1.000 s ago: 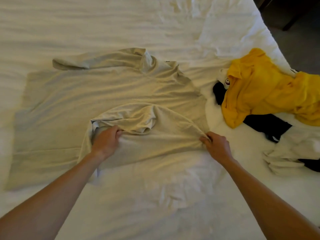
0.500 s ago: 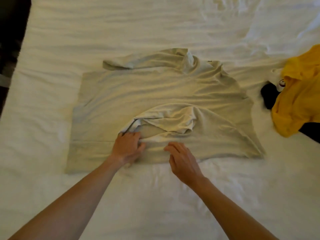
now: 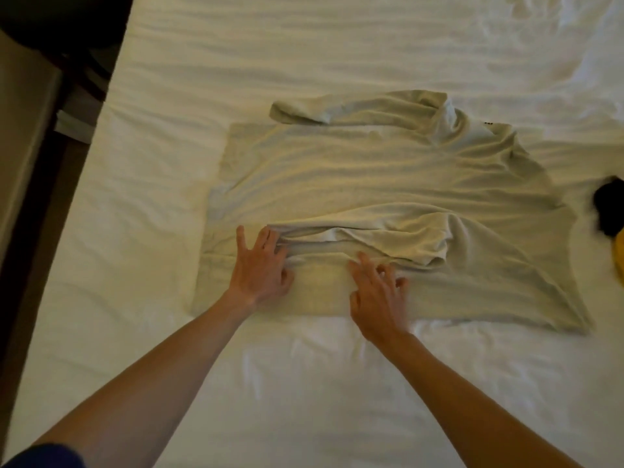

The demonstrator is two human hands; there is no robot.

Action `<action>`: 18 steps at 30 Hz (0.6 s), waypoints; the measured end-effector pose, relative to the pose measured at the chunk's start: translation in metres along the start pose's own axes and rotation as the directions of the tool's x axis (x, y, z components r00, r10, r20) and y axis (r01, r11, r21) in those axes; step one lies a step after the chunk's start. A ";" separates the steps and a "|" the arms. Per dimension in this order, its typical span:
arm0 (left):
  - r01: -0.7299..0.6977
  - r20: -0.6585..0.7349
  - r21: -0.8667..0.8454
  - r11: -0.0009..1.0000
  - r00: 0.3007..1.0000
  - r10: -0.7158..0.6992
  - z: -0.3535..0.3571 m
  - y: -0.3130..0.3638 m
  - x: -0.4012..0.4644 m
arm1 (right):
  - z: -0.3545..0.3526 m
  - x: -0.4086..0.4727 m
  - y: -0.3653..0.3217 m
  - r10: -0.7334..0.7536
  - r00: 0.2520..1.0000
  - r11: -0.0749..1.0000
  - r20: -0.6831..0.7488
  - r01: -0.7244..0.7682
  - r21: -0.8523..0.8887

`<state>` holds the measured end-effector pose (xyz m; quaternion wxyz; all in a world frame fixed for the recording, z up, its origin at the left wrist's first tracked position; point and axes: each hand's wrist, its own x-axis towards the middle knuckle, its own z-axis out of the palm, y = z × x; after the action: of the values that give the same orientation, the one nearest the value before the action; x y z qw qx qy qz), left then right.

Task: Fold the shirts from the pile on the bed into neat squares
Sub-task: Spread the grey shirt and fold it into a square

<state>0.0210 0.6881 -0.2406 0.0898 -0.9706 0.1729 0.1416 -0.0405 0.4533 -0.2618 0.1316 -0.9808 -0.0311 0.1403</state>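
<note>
my left hand (image 3: 258, 270): flat, fingers spread, gripping nothing | my right hand (image 3: 378, 293): palm down, fingers loose, gripping nothing | both press beige shirt (image 3: 371, 173) on white bed (image 3: 169, 113)

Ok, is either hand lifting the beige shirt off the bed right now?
No: the left hand and right hand both lie open and flat on the beige shirt, which rests on the bed.

Bedroom, domestic or hotel. Evidence: wide bed (image 3: 304, 55) under a rumpled white sheet filling nearly the whole view; beige shirt (image 3: 388, 184) spread flat on it; mattress edge at left dropping to a dim floor (image 3: 37, 238) with dark furniture (image 3: 60, 21) beside it.
</note>
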 end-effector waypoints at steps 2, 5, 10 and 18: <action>0.012 -0.043 -0.022 1.000 0.999 -0.013 0.002 -0.008 -0.002 | -0.011 0.022 -0.003 -0.005 1.000 0.996 -0.017 0.006 0.092; 0.186 -0.069 -0.207 0.960 0.977 -0.204 0.016 -0.029 -0.010 | -0.025 0.048 0.002 -0.043 0.991 0.994 0.127 0.030 0.103; 0.265 -0.055 -0.545 0.796 0.936 -0.348 0.025 -0.069 -0.034 | -0.043 0.061 0.003 -0.114 0.937 0.991 0.331 0.128 -0.022; 0.400 0.103 -0.484 0.778 0.909 -0.403 0.014 -0.109 -0.029 | -0.036 0.063 0.003 -0.051 0.971 0.998 0.233 0.044 0.034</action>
<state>0.0304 0.8010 -0.2316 -0.1340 -0.9755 -0.0797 0.1555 0.0299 0.4481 -0.2462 0.1445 -0.9545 -0.0679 0.2519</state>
